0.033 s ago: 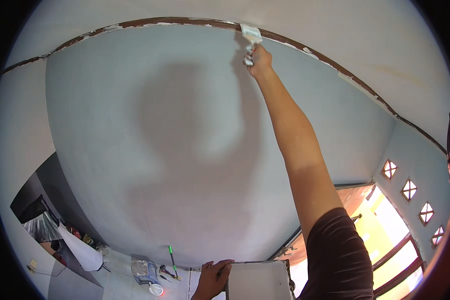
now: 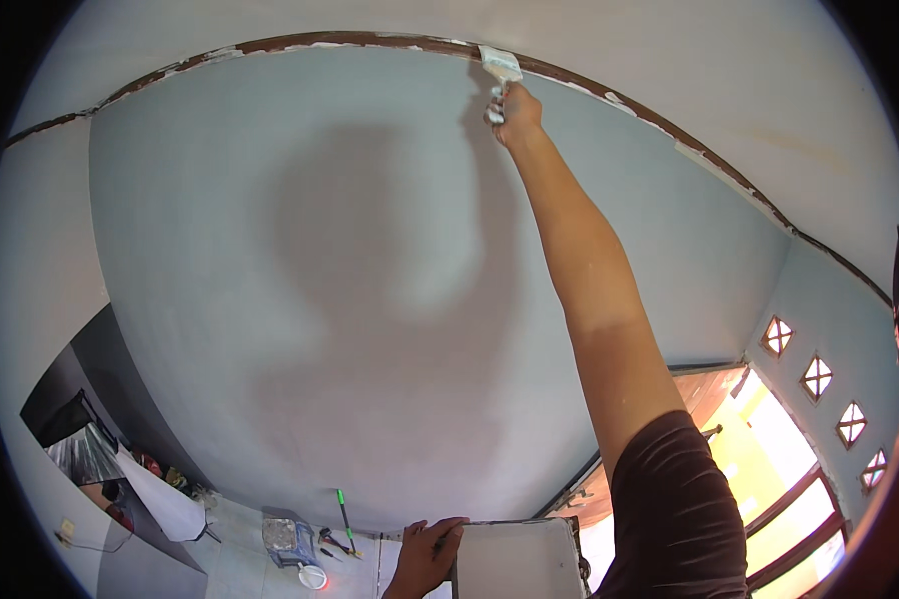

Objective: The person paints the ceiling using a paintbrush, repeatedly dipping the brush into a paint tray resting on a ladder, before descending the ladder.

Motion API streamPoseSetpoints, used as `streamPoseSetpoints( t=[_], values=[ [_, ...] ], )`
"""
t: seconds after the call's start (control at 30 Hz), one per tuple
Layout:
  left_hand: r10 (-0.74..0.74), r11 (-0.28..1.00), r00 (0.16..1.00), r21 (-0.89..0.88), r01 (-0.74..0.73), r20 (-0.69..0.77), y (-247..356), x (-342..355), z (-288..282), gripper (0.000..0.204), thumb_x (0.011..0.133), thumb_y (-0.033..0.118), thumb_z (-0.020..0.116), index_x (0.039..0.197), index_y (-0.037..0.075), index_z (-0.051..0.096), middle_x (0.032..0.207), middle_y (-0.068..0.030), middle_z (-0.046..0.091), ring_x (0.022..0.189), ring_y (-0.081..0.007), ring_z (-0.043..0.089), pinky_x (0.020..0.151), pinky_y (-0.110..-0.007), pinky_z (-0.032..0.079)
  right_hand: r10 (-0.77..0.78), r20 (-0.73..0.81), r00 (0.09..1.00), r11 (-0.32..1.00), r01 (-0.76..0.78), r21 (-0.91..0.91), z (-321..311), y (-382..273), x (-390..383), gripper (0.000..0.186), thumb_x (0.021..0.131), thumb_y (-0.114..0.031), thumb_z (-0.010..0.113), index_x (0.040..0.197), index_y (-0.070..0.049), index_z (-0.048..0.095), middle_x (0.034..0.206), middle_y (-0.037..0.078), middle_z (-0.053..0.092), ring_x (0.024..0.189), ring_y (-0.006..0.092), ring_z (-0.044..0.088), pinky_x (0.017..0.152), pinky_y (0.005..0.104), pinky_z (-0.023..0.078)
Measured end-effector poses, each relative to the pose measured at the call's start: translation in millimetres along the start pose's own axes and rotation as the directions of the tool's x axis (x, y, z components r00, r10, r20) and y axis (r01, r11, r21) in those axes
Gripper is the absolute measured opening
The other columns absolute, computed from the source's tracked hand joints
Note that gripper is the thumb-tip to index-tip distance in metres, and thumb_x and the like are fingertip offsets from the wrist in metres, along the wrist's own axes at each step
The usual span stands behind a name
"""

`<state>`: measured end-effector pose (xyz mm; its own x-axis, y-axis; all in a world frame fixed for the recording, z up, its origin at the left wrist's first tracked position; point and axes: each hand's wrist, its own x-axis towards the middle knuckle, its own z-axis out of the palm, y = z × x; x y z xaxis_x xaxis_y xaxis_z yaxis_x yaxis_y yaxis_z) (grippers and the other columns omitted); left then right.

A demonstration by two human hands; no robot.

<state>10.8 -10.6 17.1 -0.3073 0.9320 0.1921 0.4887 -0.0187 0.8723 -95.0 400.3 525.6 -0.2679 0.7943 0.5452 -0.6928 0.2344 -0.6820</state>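
My right hand [image 2: 512,112] is raised high, closed round the handle of a paintbrush [image 2: 500,63] with white paint on it and on my fingers. The bristles are at the brown trim strip [image 2: 380,40] with white patches, where the pale blue wall [image 2: 190,200] meets the white ceiling [image 2: 669,40]. My left hand [image 2: 428,554] is at the bottom, gripping the edge of a flat, pale grey board or platform top [image 2: 504,559]. My arm and the brush cast a shadow on the wall.
Below on the tiled floor [image 2: 230,544] are a blue stool [image 2: 282,539], a white container [image 2: 312,576], a green-handled pole [image 2: 342,504] and small tools. Shelving with folded material [image 2: 80,449] stands at the lower left. An open doorway [image 2: 779,469] and diamond windows [image 2: 817,378] are at the right.
My right hand, forearm and the brush have shifted very slightly up and left along the trim. My left hand stays where it was.
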Motion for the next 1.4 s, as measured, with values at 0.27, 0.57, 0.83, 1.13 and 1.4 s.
streamPoseSetpoints(
  t=[0.27, 0.57, 0.83, 1.13, 1.4],
  values=[
    [0.01, 0.999, 0.998, 0.051, -0.013, 0.061, -21.5, 6.0, 4.0, 0.036, 0.105, 0.022, 0.041, 0.125, 0.006, 0.065, 0.132, -0.0192, 0.063, 0.123, -0.0413, 0.055, 0.109, -0.053, 0.037, -0.062, -0.042, 0.997, 0.998, 0.064, 0.03, 15.2, -29.2, -2.2, 0.011, 0.099, -0.009, 0.05, 0.09, -0.003, 0.051, 0.071, 0.004, 0.042, 0.052, 0.0115, 0.035, 0.042, 0.0283, 0.028],
    [0.086, 0.988, 0.996, -0.124, -0.09, -0.036, -22.1, 8.7, 3.5, 0.028, 0.102, 0.03, 0.055, 0.119, 0.013, 0.071, 0.095, -0.0061, 0.075, 0.085, -0.0221, 0.067, 0.11, -0.05, 0.036, -0.171, 0.13, 0.977, 0.985, 0.168, 0.037, -43.4, -120.3, -137.6, 0.026, 0.105, -0.025, 0.055, 0.086, -0.011, 0.045, 0.065, -0.002, 0.036, 0.05, 0.0101, 0.031, 0.04, 0.0264, 0.025],
    [0.055, 0.99, 0.996, -0.129, -0.064, -0.068, -6.6, 5.7, -0.5, 0.029, 0.103, 0.031, 0.055, 0.117, 0.013, 0.072, 0.095, -0.0059, 0.075, 0.087, -0.0219, 0.068, 0.11, -0.049, 0.036, -0.233, 0.23, 0.945, 0.972, 0.236, 0.013, -110.2, -144.3, -202.5, 0.036, 0.108, -0.036, 0.046, 0.083, -0.011, 0.049, 0.059, -0.003, 0.033, 0.047, 0.0104, 0.032, 0.039, 0.0276, 0.021],
    [0.005, 0.997, 0.999, -0.076, -0.001, 0.044, -11.3, 11.5, 2.9, 0.033, 0.104, 0.028, 0.049, 0.122, 0.009, 0.068, 0.116, -0.0146, 0.069, 0.109, -0.0337, 0.061, 0.11, -0.05, 0.036, -0.029, -0.038, 0.999, 0.996, 0.026, -0.088, -131.3, -78.7, -44.7, 0.032, 0.105, -0.027, 0.054, 0.081, -0.007, 0.047, 0.067, 0.003, 0.041, 0.048, 0.0123, 0.034, 0.04, 0.0295, 0.025],
    [0.122, 0.982, 0.991, 0.154, -0.112, -0.054, 12.0, -7.9, 0.5, 0.036, 0.101, 0.025, 0.052, 0.128, 0.005, 0.063, 0.125, -0.0238, 0.063, 0.125, -0.0427, 0.052, 0.108, -0.052, 0.038, -0.101, -0.173, 0.98, 0.985, 0.074, -0.155, -91.0, -68.8, 36.2, 0.027, 0.106, -0.024, 0.052, 0.087, -0.004, 0.05, 0.07, 0.003, 0.044, 0.051, 0.0129, 0.036, 0.042, 0.0305, 0.029]
  ],
)
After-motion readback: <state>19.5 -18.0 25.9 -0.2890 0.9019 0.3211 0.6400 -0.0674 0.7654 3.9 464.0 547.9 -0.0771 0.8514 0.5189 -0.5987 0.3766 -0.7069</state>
